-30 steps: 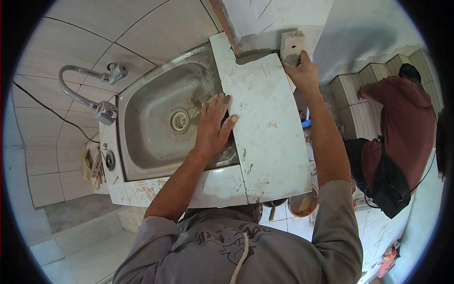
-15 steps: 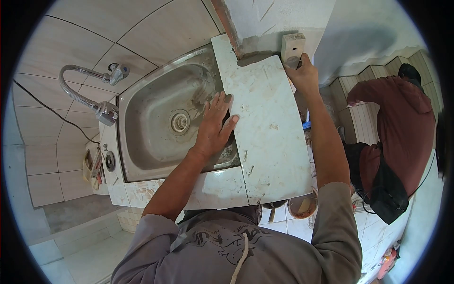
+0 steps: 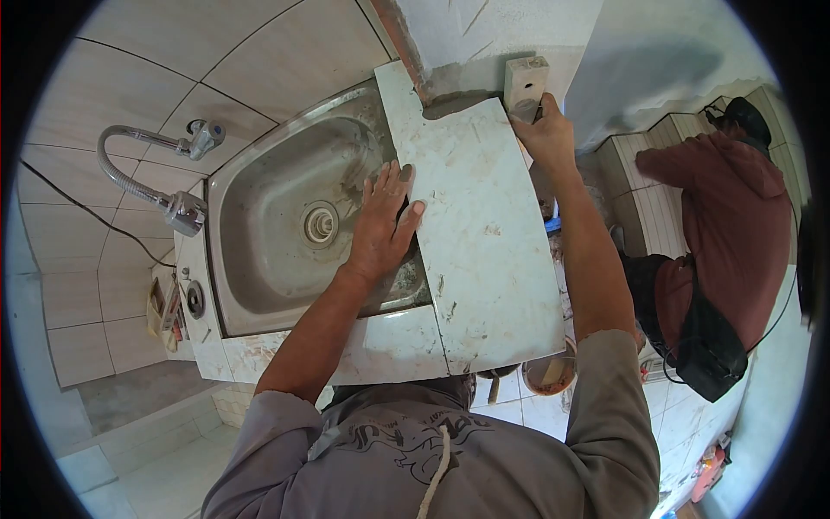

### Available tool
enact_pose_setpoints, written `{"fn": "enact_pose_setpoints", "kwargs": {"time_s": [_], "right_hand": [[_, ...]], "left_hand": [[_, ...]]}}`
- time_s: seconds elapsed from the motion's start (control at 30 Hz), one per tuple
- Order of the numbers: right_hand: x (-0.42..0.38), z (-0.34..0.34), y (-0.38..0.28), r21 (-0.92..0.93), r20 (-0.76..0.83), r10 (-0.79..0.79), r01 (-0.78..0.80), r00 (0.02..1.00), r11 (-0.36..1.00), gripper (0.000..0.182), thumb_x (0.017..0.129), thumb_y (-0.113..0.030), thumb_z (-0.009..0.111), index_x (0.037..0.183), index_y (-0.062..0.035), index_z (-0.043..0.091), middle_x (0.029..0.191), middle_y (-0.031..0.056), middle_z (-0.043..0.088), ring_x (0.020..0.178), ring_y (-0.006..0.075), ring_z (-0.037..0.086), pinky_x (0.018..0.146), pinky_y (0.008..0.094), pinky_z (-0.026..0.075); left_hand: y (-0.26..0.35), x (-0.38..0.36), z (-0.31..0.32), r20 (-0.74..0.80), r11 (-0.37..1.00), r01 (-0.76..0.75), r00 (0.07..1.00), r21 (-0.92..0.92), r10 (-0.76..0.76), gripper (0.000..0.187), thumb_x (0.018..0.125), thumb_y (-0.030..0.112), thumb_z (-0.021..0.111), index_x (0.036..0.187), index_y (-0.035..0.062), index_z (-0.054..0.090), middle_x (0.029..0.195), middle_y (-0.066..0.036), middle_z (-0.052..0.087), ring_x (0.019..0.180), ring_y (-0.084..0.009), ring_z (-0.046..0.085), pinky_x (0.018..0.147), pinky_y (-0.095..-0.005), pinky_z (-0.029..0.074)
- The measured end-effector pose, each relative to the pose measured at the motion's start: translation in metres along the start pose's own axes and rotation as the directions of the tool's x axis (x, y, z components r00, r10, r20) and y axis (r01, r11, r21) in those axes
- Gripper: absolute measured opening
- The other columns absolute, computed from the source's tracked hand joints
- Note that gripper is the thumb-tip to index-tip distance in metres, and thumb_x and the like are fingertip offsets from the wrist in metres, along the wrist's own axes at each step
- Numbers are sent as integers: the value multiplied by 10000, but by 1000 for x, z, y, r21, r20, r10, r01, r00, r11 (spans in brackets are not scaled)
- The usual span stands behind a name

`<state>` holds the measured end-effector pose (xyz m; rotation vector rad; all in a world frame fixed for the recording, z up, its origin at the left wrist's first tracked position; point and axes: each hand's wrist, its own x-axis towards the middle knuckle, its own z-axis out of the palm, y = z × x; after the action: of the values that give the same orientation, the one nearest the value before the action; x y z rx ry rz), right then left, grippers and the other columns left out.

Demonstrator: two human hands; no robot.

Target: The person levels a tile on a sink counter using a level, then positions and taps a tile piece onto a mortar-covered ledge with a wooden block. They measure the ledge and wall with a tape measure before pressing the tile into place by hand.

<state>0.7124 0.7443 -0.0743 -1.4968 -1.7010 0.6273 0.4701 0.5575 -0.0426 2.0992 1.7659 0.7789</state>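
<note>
1. Head view: the block (image 3: 526, 80) could slip or tip at the slab's far right corner, since the right hand (image 3: 551, 138) seems to have it only by its near end. What bears its weight cannot be told.
2. The slab (image 3: 484, 216) could shift or tilt if the hands pressed unevenly; its right edge appears to overhang, and the bond beneath is hidden.
3. The left hand's fingertips could get pinched in the dark gap between sink (image 3: 268, 208) and slab, should the slab slide toward the sink.
4. The slab's notched far edge, close to the wall (image 3: 510, 35), could chip if forced against it. Grit on the surface could make the palms skid.
5. A dropped block could fall off the right side, toward the floor where the bucket (image 3: 550, 376) stands.
6. The block lies just beyond the right fingertips, its near end between thumb and forefinger, which are parted around it in a pinch; the other fingers are hidden.
7. The left hand (image 3: 376, 229) lies palm down over the sink's right rim, fingers nearly straight and slightly spread, thumb held away with its tip at the slab's left edge. The slab lies just right of those fingers; how hard they press cannot be told.
</note>
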Motion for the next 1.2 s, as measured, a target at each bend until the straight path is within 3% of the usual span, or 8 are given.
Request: {"fn": "enact_pose_setpoints", "kwargs": {"time_s": [0.4, 0.63, 0.7, 0.73, 0.93, 0.97, 1.03, 1.2], "right_hand": [[2, 5, 4, -65, -32, -26, 24, 999, 998, 656, 695, -410, 756, 1160, 4, 549, 931, 260, 674, 897, 411, 660, 800, 436, 528], [2, 8, 15, -106, -8, -48, 47, 999, 993, 576, 716, -427, 741, 1064, -4, 563, 955, 229, 679, 917, 385, 659, 790, 413, 522], [2, 6, 6, -84, -37, 22, -25, 999, 996, 705, 777, -377, 742, 1275, 56, 496, 1043, 241, 665, 958, 359, 657, 836, 402, 518], [0, -5, -5, -41, 44, 46, -44, 998, 998, 781, 760, -351, 723, 1328, 91, 421, 1110, 299, 623, 1063, 428, 609, 879, 439, 506], [1, 4, 6, -123, -37, -12, 8, 999, 992, 756, 793, -336, 706, 1360, 65, 408, 1090, 290, 631, 1011, 407, 635, 847, 435, 516], [0, 5, 9, -124, -40, -17, 12, 999, 992, 756, 793, -336, 706, 1360, 65, 408, 1090, 290, 631, 1011, 407, 635, 847, 435, 516], [4, 4, 14, -66, 4, -42, 43, 999, 997, 598, 715, -433, 745, 1075, 6, 556, 956, 231, 680, 912, 389, 659, 796, 417, 522], [2, 6, 10, -75, -17, -39, 38, 999, 996, 621, 718, -431, 747, 1103, 15, 550, 973, 233, 682, 925, 376, 666, 810, 408, 524]], "left_hand": [[-3, 1, 1, 20, 994, -40, 999, 102, 39, 547, 973, 315, 492, 1426, 23, 402, 1462, -283, 355, 1392, -428, 289, 1143, -545, 134], [6, 2, -4, 89, 966, -76, 994, 247, 56, 612, 952, 401, 513, 1388, -19, 419, 1416, -333, 373, 1361, -484, 295, 1102, -620, 158], [17, -4, -6, 93, 951, -89, 994, 295, 65, 649, 927, 438, 546, 1388, -3, 423, 1425, -339, 349, 1353, -509, 284, 1093, -634, 155], [25, -11, -9, 76, 958, -100, 994, 270, 82, 674, 910, 457, 563, 1392, 7, 423, 1434, -338, 333, 1349, -518, 280, 1088, -641, 158], [65, -76, -23, 213, 972, -102, 975, 213, 56, 832, 804, 446, 715, 1410, -18, 385, 1473, -323, 284, 1380, -503, 244, 1088, -649, 155], [63, -80, -20, 209, 971, -104, 976, 213, 59, 832, 804, 446, 715, 1410, -18, 385, 1473, -323, 284, 1380, -503, 244, 1088, -649, 155], [54, -81, -14, 156, 980, 7, 987, 197, -38, 854, 802, 461, 715, 1400, -48, 380, 1448, -317, 335, 1378, -486, 268, 1094, -638, 163], [53, -68, -9, 195, 982, 5, 980, 191, -43, 837, 815, 434, 713, 1390, -77, 383, 1425, -310, 386, 1393, -463, 261, 1121, -596, 141]]}}
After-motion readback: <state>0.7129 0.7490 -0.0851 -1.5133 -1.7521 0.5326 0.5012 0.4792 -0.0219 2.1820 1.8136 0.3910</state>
